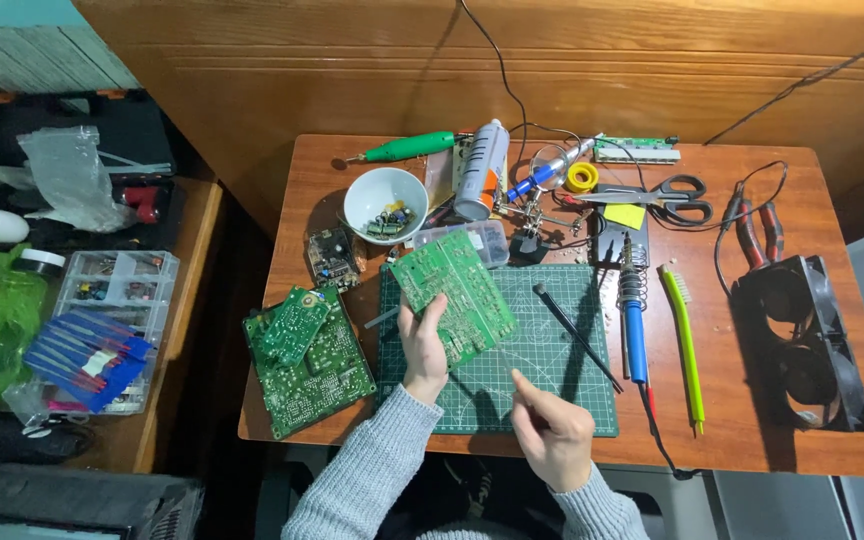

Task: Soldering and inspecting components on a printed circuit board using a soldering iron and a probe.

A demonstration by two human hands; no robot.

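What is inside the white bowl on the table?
The white bowl holds a small heap of loose electronic parts, dark, green and yellowish. Their exact kinds are too small to tell, and the heap hides the bowl's bottom beneath it.

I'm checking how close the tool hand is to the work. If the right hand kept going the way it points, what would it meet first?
Probably the green circuit board held by the left hand; the right hand points up-left toward it, though depth is unclear.

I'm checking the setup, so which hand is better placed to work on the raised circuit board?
The right hand, probably: it pinches a thin tool angled toward the circuit board, while the left hand is occupied holding that board above the green mat.
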